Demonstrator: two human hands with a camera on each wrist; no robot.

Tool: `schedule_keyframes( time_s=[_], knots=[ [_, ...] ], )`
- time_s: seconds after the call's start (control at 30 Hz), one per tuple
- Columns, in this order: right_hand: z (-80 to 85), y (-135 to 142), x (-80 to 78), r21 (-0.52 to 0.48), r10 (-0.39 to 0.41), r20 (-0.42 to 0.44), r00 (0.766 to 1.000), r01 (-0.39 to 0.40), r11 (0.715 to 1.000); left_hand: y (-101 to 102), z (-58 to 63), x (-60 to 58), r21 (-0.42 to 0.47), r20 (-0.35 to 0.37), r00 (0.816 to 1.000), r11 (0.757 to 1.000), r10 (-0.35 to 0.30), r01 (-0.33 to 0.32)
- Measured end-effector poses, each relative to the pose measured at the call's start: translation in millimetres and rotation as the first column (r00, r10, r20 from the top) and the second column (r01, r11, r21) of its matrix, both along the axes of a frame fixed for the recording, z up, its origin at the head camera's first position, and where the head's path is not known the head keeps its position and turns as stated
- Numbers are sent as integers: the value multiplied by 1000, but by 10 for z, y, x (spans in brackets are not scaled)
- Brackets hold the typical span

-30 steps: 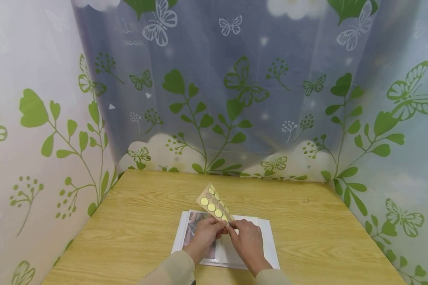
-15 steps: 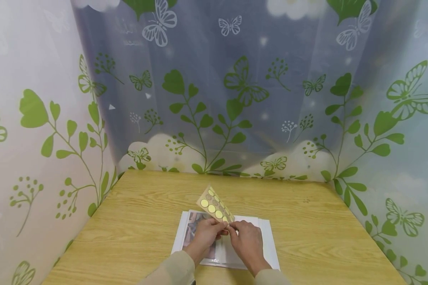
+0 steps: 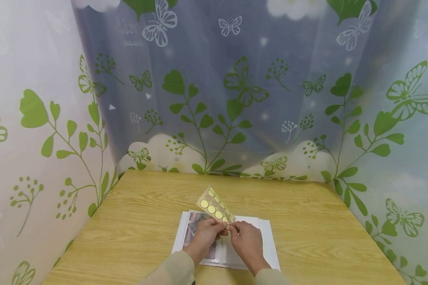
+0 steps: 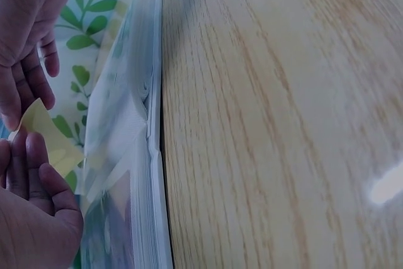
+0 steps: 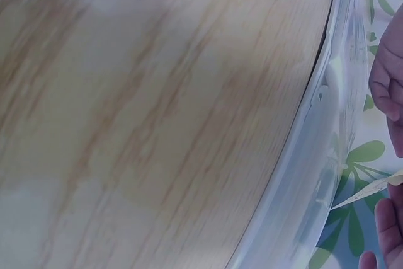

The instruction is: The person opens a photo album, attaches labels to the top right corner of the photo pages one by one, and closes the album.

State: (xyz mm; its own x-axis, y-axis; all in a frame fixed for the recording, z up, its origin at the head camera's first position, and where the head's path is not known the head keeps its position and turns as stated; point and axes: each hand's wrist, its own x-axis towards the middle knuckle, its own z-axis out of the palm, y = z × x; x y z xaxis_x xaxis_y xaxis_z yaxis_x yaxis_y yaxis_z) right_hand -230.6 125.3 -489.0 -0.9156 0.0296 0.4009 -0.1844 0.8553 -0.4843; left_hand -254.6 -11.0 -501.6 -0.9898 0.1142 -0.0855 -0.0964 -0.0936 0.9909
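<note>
A tan sheet of round yellow stickers (image 3: 211,206) is held tilted above an open photo album (image 3: 269,241). My left hand (image 3: 203,236) pinches the sheet's lower edge between thumb and fingers. My right hand (image 3: 247,239) pinches the same near corner, its fingertips almost against the left ones. Whether a sticker is lifting there is too small to tell. In the left wrist view the back of the sticker sheet (image 4: 47,133) shows between the hands. The right wrist view catches only a thin edge of the sticker sheet (image 5: 371,190).
The album lies on a wood-grain table (image 3: 128,229), with a picture (image 3: 194,223) in the clear sleeve of its left page. Curtains with green leaves and butterflies (image 3: 214,118) surround the table at the back and both sides.
The sticker sheet has tipped very slightly at its top end. Both hands stay at the same corner, with only tiny finger movement; the album has not moved.
</note>
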Motion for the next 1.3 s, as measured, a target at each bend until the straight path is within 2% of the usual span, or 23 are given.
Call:
schedule_keyframes(
  time_s=[0.5,0.67,1.0,1.17,1.3],
  knots=[
    [-18,27,-10,-217,-7,74,997,23,976,-32,22,-8,-6,-1,1000,1000,15,-15],
    [-6,39,-11,-295,-13,79,997,36,955,-53,33,-22,-20,-4,1000,1000,14,-14],
    [25,63,-31,-414,-66,144,987,121,902,-103,24,-69,-4,-13,1000,1000,9,-9],
    [34,78,-32,-447,-112,161,981,173,878,-172,27,-91,28,14,999,999,38,-38],
    [38,90,-26,-452,-123,169,978,188,872,-260,17,-126,22,18,998,998,63,-63]
  ],
)
